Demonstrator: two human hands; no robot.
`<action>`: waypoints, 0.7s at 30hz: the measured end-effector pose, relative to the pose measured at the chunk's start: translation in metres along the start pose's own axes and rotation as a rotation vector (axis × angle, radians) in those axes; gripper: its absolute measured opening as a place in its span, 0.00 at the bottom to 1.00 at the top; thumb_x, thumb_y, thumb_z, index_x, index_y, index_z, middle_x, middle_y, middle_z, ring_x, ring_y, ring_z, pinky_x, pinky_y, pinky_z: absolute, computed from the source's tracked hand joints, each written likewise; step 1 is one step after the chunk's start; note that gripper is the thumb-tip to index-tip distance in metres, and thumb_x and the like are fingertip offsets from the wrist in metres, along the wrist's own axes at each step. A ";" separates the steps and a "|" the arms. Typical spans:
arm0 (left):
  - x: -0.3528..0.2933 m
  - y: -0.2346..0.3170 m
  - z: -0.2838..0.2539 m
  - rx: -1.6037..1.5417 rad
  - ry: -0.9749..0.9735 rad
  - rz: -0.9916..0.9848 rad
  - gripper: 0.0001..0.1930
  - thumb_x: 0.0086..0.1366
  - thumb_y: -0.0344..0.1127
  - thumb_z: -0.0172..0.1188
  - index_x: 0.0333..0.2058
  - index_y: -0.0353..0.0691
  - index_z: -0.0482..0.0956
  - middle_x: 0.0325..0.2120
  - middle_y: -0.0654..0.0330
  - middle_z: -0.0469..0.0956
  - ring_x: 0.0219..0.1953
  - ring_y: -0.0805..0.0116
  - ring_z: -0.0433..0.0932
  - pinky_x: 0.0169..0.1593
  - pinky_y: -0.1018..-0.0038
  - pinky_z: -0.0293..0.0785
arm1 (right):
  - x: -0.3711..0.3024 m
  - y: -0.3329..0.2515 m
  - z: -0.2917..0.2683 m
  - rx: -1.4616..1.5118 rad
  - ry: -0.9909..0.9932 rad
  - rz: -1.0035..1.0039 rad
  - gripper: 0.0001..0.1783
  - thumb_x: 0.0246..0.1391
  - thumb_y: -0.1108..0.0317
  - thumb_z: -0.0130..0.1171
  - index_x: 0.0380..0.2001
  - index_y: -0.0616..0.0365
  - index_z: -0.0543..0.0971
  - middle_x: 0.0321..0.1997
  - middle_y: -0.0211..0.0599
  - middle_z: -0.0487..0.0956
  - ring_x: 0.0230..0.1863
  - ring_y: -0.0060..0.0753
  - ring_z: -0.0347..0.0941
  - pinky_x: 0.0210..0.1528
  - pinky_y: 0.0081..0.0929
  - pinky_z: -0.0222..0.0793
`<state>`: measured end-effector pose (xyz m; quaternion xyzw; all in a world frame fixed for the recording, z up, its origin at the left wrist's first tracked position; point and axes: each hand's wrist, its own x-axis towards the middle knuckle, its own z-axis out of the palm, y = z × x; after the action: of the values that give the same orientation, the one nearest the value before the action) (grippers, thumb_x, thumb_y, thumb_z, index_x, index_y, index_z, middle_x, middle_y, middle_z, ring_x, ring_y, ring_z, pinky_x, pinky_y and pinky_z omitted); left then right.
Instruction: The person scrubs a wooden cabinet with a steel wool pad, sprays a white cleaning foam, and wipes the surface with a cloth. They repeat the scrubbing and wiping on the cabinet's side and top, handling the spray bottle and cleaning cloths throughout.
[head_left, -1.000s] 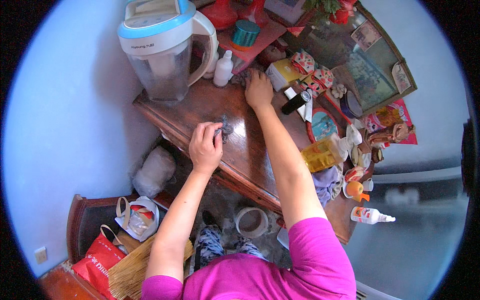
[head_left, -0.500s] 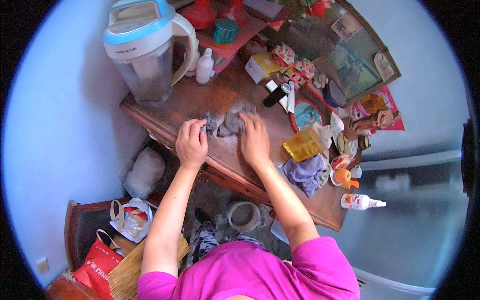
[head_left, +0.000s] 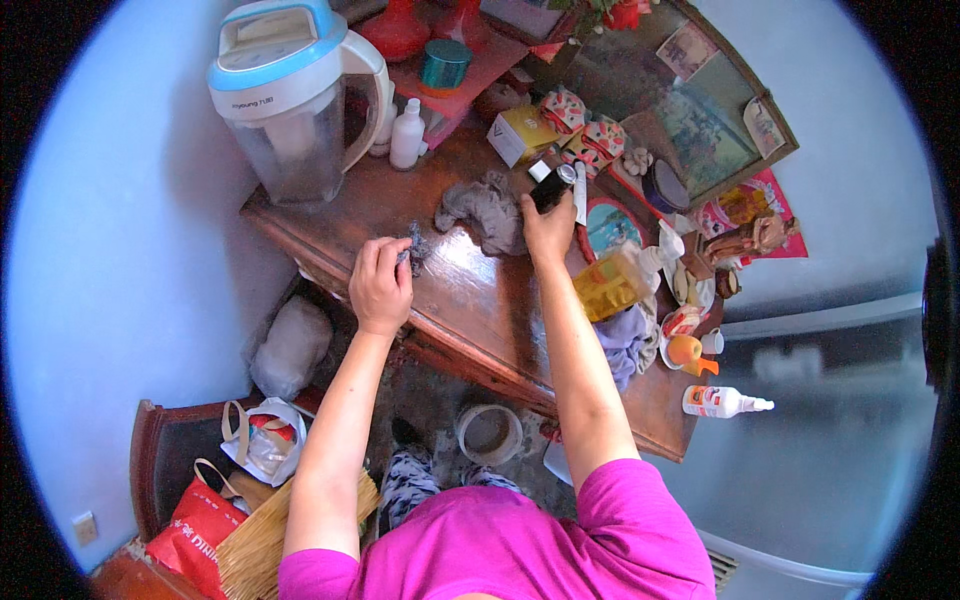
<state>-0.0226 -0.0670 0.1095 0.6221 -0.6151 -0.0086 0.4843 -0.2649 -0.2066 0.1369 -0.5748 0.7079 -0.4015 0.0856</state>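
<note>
In the head view, the left hand (head_left: pixel 381 285) pinches a dark, tangled clump (head_left: pixel 417 252) on the tabletop (head_left: pixel 470 300); a crumpled grey cloth (head_left: pixel 485 212) lies between the hands; the right hand (head_left: pixel 549 232) grips a black, silver-topped cylinder (head_left: pixel 552 188).

Dark lettering runs along the white collar of the blender jug (head_left: pixel 290 125), just below its blue rim. On the red bag (head_left: pixel 180 548) at lower left, white lettering slants across the front. The white bottle (head_left: pixel 708 402) with a nozzle bears a label in orange and dark tones (its print is too small to make out). The yellow-and-white box (head_left: pixel 522 137) carries a small dark angular mark on its pale side.
</note>
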 end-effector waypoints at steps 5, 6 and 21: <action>0.002 0.005 0.003 -0.023 0.009 0.016 0.15 0.61 0.26 0.64 0.47 0.44 0.80 0.43 0.57 0.78 0.47 0.51 0.79 0.50 0.58 0.77 | 0.042 0.023 0.030 -0.073 -0.020 -0.048 0.37 0.57 0.57 0.72 0.61 0.66 0.68 0.57 0.64 0.73 0.58 0.71 0.72 0.58 0.56 0.70; 0.001 0.004 0.001 -0.016 0.008 0.018 0.15 0.61 0.26 0.64 0.47 0.44 0.80 0.43 0.57 0.78 0.47 0.51 0.79 0.50 0.58 0.77 | 0.046 0.018 0.035 -0.064 -0.014 -0.022 0.38 0.56 0.57 0.73 0.61 0.66 0.68 0.57 0.64 0.73 0.58 0.70 0.72 0.59 0.56 0.70; 0.001 0.005 0.000 -0.011 0.012 0.018 0.14 0.61 0.26 0.63 0.46 0.43 0.81 0.44 0.56 0.79 0.48 0.51 0.79 0.51 0.58 0.77 | -0.039 -0.017 0.008 -0.137 -0.253 -0.615 0.27 0.54 0.64 0.68 0.59 0.38 0.80 0.61 0.43 0.77 0.64 0.55 0.69 0.64 0.46 0.70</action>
<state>-0.0263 -0.0672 0.1132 0.6140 -0.6178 -0.0040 0.4913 -0.2351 -0.1763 0.1297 -0.8110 0.5105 -0.2855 0.0086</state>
